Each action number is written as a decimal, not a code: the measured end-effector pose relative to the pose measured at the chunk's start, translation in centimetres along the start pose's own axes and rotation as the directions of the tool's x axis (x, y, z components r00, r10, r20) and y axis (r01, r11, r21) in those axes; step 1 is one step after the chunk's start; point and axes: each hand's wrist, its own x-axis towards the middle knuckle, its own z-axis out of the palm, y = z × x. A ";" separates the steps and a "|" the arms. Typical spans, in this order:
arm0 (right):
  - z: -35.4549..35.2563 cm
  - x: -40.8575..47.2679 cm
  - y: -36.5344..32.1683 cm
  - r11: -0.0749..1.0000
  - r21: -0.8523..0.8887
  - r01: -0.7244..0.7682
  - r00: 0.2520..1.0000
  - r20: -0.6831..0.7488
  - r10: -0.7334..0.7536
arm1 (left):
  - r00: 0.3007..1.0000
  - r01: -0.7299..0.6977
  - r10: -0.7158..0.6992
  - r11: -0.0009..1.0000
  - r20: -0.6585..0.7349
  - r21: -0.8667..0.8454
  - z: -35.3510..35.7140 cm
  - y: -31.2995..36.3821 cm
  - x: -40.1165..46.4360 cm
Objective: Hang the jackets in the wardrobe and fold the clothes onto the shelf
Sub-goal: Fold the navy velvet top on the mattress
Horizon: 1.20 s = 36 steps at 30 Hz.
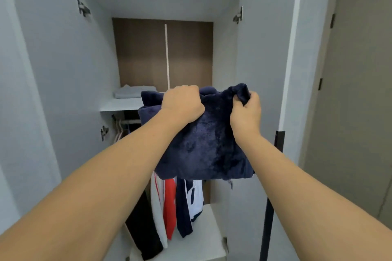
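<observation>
Item: folded navy fleece garment, centre of frame, raised in front of the open wardrobe.
Left hand: my fingers clenched into its upper edge.
Right hand: my fingers pinch a bunched corner at the upper right.
Shelf: centre left, carrying one folded pale garment at its rear.
Hung jackets: lower centre, below the rail.
Step in hand, as I judge it: carrying folded clothing to the shelf.
Next move calls for: sliding the bundle in flat beside the pale stack, keeping the folds, then letting go.
</observation>
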 end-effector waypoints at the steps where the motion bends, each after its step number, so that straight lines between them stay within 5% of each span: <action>1: 1.8 1.0 0.0 1.000 0.014 0.001 1.000 0.004 -0.001 | 1.000 0.002 -0.001 1.000 -0.027 0.030 0.0 -1.3 1.2; 12: 16.8 14.5 0.7 0.980 0.192 -0.049 0.999 0.013 0.047 | 0.987 -0.029 0.054 0.985 -0.149 0.170 2.3 -11.0 18.1; 23: 21.8 30.4 5.6 0.942 0.261 -0.212 0.977 0.024 0.213 | 0.998 -0.025 0.034 0.989 -0.062 0.143 8.1 -10.0 33.2; 31: 26.8 39.4 11.3 0.961 0.116 -0.253 0.967 0.068 0.246 | 0.994 0.096 -0.101 0.991 0.050 0.092 16.2 -11.8 41.9; 36: 29.9 44.2 16.9 0.983 -0.019 -0.185 0.980 -0.074 0.183 | 0.993 0.083 -0.086 0.996 0.080 0.034 21.5 -12.8 47.8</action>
